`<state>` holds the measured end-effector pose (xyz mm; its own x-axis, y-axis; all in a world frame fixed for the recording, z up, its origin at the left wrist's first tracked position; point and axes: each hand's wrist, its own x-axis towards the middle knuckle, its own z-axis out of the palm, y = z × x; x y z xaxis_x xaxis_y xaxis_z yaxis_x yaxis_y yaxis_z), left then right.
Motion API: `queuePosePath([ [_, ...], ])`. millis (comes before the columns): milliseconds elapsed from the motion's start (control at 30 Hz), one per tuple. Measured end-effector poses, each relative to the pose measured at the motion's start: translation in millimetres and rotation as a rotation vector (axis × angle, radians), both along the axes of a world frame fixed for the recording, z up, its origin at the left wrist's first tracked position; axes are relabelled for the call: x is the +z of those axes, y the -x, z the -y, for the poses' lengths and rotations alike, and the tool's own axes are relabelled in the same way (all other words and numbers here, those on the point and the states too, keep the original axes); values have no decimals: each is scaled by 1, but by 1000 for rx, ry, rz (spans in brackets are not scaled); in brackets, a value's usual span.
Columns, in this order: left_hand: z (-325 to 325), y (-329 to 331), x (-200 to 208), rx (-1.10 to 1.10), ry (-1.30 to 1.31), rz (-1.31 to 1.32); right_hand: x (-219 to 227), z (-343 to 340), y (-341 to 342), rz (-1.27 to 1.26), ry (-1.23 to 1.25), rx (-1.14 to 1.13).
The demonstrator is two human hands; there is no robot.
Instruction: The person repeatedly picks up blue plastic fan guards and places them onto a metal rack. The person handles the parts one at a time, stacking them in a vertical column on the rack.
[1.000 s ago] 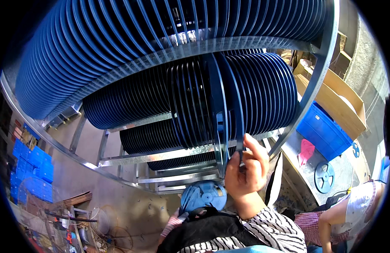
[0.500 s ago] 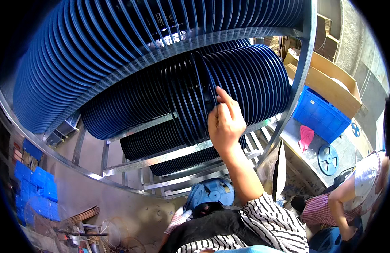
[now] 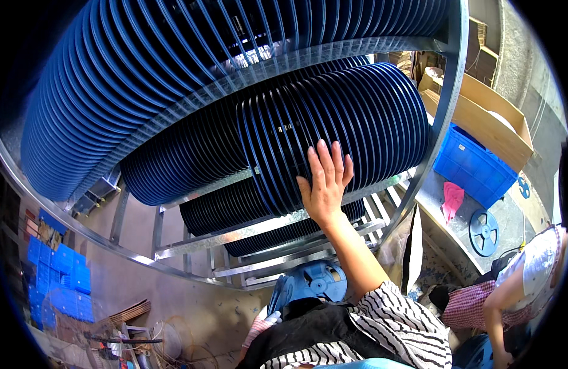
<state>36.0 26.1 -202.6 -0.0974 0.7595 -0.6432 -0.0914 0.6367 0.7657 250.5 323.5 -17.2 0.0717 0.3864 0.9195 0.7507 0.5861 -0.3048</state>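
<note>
My right hand is bare, its fingers spread over the front edges of a row of dark blue round discs standing on edge in a metal rack. The palm faces the discs and nothing is gripped. Low in front of my body, my left hand, in a pale glove with pinkish stripes, holds the rim of light blue spoked reel discs. Part of that hand and the discs' lower edges are hidden behind a black cloth on my front.
The rack's metal frame curves around the rows, with more discs on its upper level. At right stand a blue crate, a wooden box, a pink cloth and a single blue reel disc. A co-worker is close by at lower right.
My right hand has gone from bent fingers at a gap between discs to spread fingers, slightly lower. Discs there have shifted leftward, closing the gap. My left hand stays at the light blue discs.
</note>
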Motion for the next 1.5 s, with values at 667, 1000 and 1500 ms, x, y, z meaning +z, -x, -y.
queuePosePath([
  [667,-11,-18,-14,-91,-124,4,-30,5,30,593,-173,52],
  [1000,17,2,-72,-1,-165,94,-29,11,9,468,2,120],
  [1500,7,-19,-9,-81,-145,-2,-27,-25,-66,-43,-16,-202],
])
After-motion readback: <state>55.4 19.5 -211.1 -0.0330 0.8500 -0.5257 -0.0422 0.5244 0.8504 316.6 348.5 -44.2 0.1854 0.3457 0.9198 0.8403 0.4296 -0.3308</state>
